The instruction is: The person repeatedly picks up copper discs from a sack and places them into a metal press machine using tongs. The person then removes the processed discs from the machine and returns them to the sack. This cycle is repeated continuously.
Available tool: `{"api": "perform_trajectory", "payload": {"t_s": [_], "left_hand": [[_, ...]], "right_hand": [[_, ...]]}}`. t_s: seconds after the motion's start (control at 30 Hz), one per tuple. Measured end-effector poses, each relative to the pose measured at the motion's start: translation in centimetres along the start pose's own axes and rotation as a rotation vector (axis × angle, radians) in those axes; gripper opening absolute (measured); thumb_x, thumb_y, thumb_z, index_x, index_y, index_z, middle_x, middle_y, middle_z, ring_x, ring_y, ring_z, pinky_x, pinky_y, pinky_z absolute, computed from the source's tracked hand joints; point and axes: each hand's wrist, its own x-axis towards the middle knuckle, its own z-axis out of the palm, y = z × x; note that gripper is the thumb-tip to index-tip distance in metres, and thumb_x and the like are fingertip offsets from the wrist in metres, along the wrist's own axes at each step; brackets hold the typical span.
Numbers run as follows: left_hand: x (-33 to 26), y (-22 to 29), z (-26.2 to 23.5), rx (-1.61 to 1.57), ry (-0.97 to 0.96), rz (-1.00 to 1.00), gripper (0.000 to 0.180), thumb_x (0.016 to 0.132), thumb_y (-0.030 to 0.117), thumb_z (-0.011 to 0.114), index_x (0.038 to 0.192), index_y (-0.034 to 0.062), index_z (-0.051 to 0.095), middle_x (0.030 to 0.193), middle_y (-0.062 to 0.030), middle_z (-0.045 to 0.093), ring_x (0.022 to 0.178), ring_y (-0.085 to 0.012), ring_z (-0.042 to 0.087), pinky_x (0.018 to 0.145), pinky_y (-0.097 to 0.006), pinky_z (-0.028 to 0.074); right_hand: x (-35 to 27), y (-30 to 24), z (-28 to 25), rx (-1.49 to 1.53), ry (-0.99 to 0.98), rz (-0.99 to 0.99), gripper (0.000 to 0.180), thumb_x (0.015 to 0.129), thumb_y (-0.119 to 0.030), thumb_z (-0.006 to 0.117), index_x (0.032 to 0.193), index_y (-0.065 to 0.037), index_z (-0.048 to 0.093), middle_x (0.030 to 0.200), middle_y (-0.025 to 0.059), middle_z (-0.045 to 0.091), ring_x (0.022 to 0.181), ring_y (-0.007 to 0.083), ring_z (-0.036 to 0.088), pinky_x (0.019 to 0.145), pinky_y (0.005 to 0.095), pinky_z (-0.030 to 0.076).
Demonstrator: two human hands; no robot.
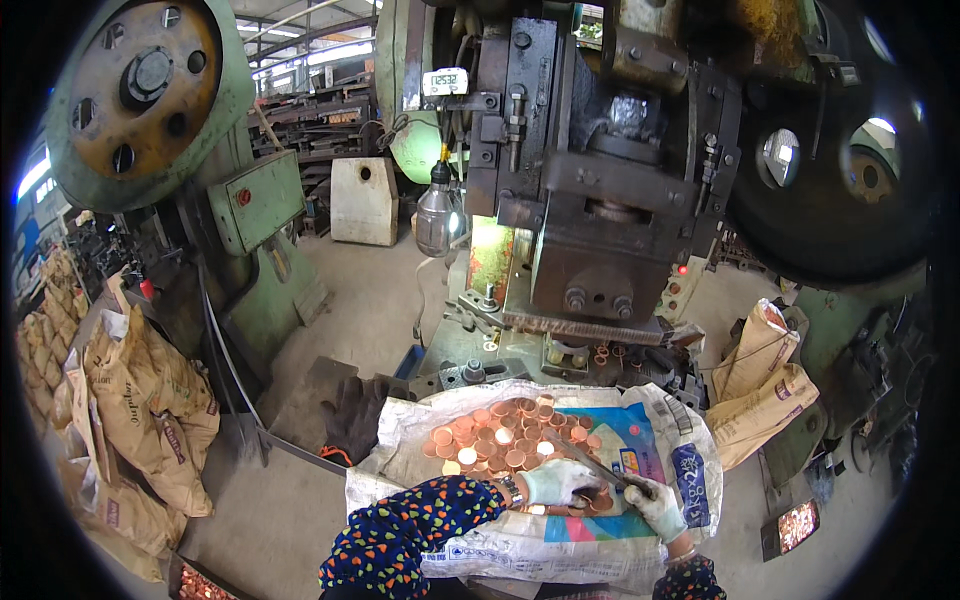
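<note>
A heap of round copper discs (490, 440) lies on a white woven sack (400, 470) spread before the press. My left hand (556, 482), in a white glove, is at the near edge of the heap. Its fingers are curled round a few copper discs (600, 500). My right hand (658, 508), also gloved, is closed on a long thin metal tool (585, 458), which points up and left over the discs. Whether the tool has one or two arms is hard to make out. More discs lie low beside my left wrist.
The press (600, 240) stands just beyond the sack, with a lit bulb (438, 215) hanging beside it. A dark glove (352, 418) lies to the left. Paper sacks (150, 400) stand at the left and more sacks (765, 405) at the right. A bin of discs (797, 526) is lower right.
</note>
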Motion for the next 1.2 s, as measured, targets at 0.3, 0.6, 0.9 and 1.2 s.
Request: {"api": "perform_trajectory", "payload": {"t_s": [0.3, 0.6, 0.9, 1.2], "left_hand": [[0.3, -1.0, 0.4, -0.067, -0.051, -0.086, 0.039, 0.081, 0.041, 0.064, 0.11, 0.0152, 0.065, 0.11, -0.006, 0.064, 0.102, -0.025, 0.059, 0.085, -0.037, 0.048], [0.1, -1.0, -1.4, -0.079, 0.112, -0.064, 0.026, 0.083, 0.033, 0.063, 0.103, 0.0173, 0.067, 0.101, -0.005, 0.064, 0.094, -0.0242, 0.062, 0.082, -0.033, 0.05], [-0.7, -2.5, -8.0, -0.184, 0.38, -0.46, 0.022, 0.081, 0.022, 0.072, 0.098, 0.0094, 0.069, 0.083, -0.0031, 0.068, 0.07, -0.0097, 0.062, 0.066, -0.024, 0.051], [-0.8, -10.9, -12.0, -0.768, 0.909, -0.59, 0.015, 0.087, 0.009, 0.066, 0.099, 0.002, 0.06, 0.084, -0.0034, 0.064, 0.067, -0.0085, 0.059, 0.056, -0.022, 0.048]], "right_hand": [[0.3, 0.5, 0.2, -0.032, 0.008, -0.059, 0.038, 0.088, -0.027, 0.061, 0.114, 0.0, 0.063, 0.089, 0.012, 0.069, 0.078, 0.011, 0.062, 0.073, 0.0275, 0.05], [-0.7, -0.5, -1.3, 0.455, 0.049, 0.119, 0.046, 0.091, -0.021, 0.061, 0.128, 0.004, 0.051, 0.081, -0.0015, 0.058, 0.069, 0.0059, 0.051, 0.066, 0.0207, 0.045], [7.9, -2.9, -7.8, -0.294, -0.018, -0.17, 0.037, 0.089, -0.02, 0.058, 0.121, -0.002, 0.058, 0.079, 0.0039, 0.062, 0.071, 0.0148, 0.059, 0.069, 0.0289, 0.049], [20.2, -4.0, -6.5, -1.128, 0.218, -0.489, 0.027, 0.091, -0.028, 0.05, 0.113, -0.016, 0.06, 0.08, 0.0051, 0.062, 0.073, 0.0232, 0.063, 0.06, 0.0365, 0.051]]}}
